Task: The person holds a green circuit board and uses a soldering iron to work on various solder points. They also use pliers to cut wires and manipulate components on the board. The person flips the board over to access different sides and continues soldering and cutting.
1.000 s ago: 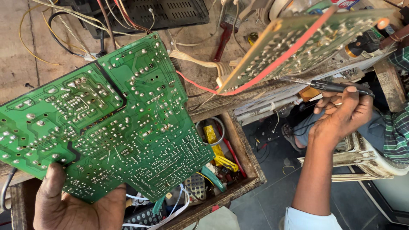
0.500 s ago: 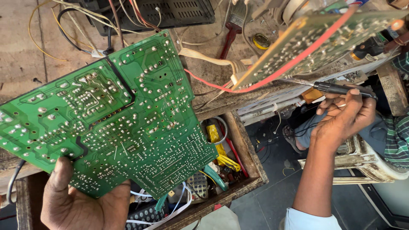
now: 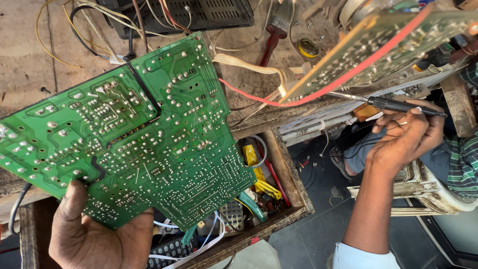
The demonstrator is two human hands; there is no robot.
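My left hand [image 3: 97,234] grips the lower edge of a large green circuit board [image 3: 129,134], solder side up, tilted over the workbench. My right hand [image 3: 406,137] holds a black soldering iron [image 3: 393,104] like a pen, its metal tip touching the underside edge of a second, tan-green circuit board [image 3: 378,45] at the upper right. A red wire [image 3: 318,89] runs along that board's edge and a cream ribbon cable [image 3: 254,67] joins it.
An open wooden drawer [image 3: 294,199] below the bench holds yellow and green-handled tools and loose wires. A paintbrush [image 3: 276,25], a black vented casing [image 3: 199,12] and tangled wires lie on the bench. A person's leg and a white plastic chair [image 3: 428,189] are at the right.
The green board has shifted slightly up and to the right in my left hand. My right hand keeps the soldering iron at the second board's edge.
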